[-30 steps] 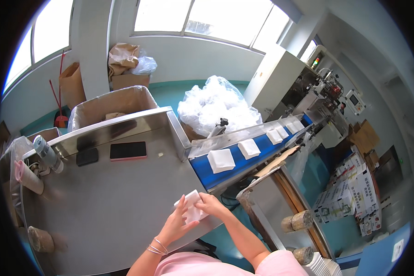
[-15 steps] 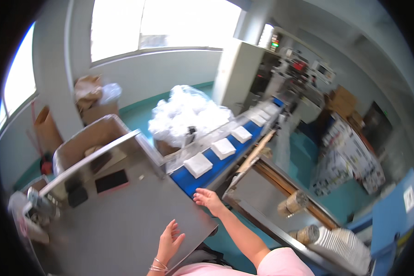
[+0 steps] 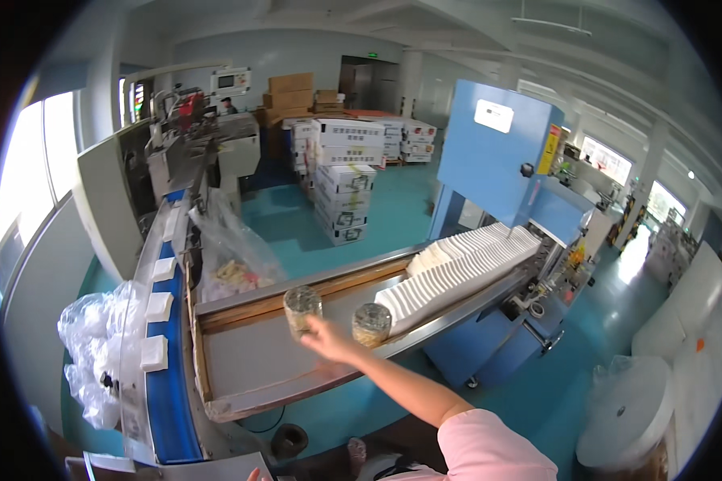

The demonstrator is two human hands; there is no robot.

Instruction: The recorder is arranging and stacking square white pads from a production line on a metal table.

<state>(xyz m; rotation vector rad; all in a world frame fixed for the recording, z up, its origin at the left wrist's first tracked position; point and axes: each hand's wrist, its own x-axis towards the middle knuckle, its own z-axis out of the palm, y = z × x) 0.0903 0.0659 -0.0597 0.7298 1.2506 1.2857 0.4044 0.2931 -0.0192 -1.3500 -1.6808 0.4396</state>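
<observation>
Reaching with loosely spread fingers, holding nothing, the right hand [image 3: 322, 341] touches the nearer side of the left one of 2 clear jars [image 3: 302, 309] standing on the metal tray [image 3: 249, 365], left of the stacked white pads [image 3: 457, 268]; the left hand [image 3: 254, 475] barely shows, grip unclear.

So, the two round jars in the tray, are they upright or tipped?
Upright: both jars stand on their bases in the tray, beside the right hand.

Tray floor [image 3: 249, 361] bare left of r. hand [image 3: 322, 341]; two jars [image 3: 302, 307] ahead, pad stack [image 3: 457, 268] blocks right.
</observation>
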